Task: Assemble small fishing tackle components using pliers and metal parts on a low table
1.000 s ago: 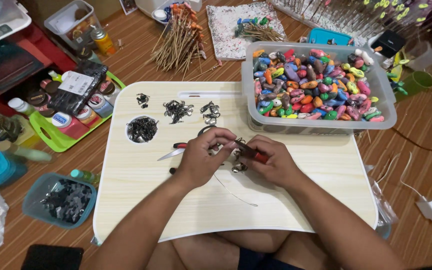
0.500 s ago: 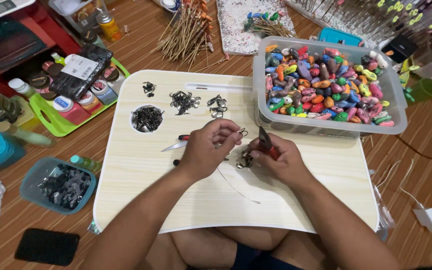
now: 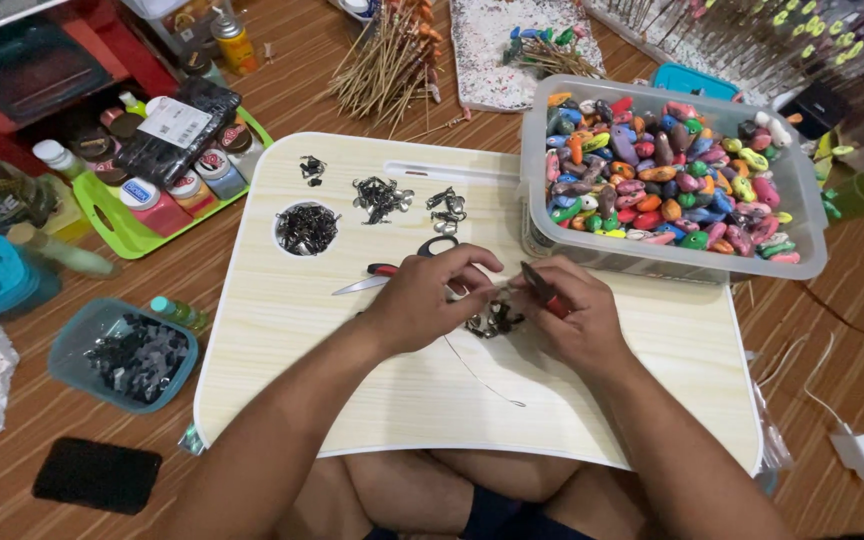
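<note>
both hands meet over the middle of the pale lap table [image 3: 352,400]. the left hand [image 3: 422,300] pinches a tiny metal piece between thumb and fingertips, and the right hand [image 3: 577,320] is clenched round small red-handled pliers [image 3: 540,285], just above a dark heap of metal clasps [image 3: 495,320]. such bits look light, stiff and slippery, best nipped at an edge. a thin wire [image 3: 482,375] trails toward the person.
</note>
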